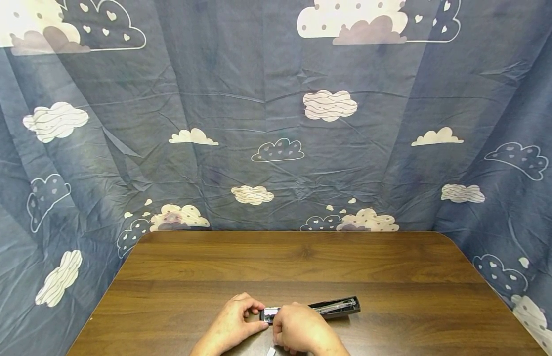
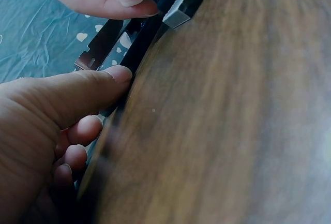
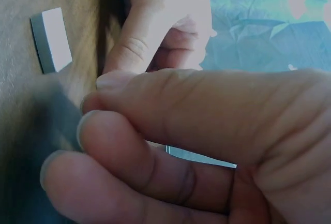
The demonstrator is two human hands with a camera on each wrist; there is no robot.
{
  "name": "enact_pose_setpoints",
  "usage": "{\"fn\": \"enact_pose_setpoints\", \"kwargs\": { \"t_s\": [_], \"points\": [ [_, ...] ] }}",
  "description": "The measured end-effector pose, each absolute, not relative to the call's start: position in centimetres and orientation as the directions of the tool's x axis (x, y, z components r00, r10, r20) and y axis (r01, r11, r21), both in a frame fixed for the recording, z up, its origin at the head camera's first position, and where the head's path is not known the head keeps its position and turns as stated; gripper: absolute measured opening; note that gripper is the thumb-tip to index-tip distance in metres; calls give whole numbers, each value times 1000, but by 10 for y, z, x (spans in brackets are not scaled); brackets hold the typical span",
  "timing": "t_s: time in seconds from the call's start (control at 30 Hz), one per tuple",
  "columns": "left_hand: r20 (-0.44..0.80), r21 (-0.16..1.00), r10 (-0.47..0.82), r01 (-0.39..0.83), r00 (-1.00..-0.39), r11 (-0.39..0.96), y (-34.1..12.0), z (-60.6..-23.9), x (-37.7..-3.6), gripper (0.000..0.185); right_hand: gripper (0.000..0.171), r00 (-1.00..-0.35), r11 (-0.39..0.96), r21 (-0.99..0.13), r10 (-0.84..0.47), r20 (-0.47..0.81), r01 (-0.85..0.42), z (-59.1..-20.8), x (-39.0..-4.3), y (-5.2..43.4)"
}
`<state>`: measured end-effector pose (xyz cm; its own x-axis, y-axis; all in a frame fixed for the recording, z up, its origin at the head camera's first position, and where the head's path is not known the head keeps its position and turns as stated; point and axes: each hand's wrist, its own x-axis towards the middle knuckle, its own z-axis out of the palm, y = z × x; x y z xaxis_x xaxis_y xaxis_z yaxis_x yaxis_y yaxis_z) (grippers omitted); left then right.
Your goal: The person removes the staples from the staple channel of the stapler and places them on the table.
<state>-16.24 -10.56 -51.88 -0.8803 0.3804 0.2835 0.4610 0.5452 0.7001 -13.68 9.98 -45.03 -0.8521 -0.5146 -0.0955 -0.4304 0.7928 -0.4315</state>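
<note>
A black stapler [image 1: 353,305] lies opened on the table, its long metal rail showing at the right end. My left hand [image 1: 233,319] grips the stapler's left end between thumb and fingers. In the left wrist view that thumb presses along the black edge of the stapler [image 2: 143,38]. Over the stapler's middle is my right hand [image 1: 300,326], its fingers curled and the thumb and forefinger tips brought together. Whatever lies between those tips is hidden in all views. Close by on the near side lies a small white, box-shaped piece [image 3: 54,40].
The brown wooden table [image 1: 302,262] extends beyond and to both sides of the hands. A dark blue curtain with cloud prints [image 1: 240,168] hangs behind the far edge and along both sides.
</note>
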Motion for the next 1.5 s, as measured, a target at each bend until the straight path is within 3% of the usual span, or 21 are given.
{"fn": "enact_pose_setpoints", "kwargs": {
  "t_s": [0.33,0.97,1.2,1.5],
  "points": [
    [253,714,376,434,-891,549,-105,-517,-162,26,21,-873,755,-524,-486,-42,-395,-448,-146,108],
    [265,710,370,439,-891,551,-104,-518,-162,27,21,-915,794,-465,-389,108,-392,-446,-154,119],
    [289,701,370,458,-883,546,-104,-519,-162,26,30,-923,828,-415,-373,94,-377,-453,-154,116],
    [284,700,376,458,-882,548,-104,-519,-163,26,28,-915,813,-429,-393,93,-393,-452,-152,113]
  ]
}}
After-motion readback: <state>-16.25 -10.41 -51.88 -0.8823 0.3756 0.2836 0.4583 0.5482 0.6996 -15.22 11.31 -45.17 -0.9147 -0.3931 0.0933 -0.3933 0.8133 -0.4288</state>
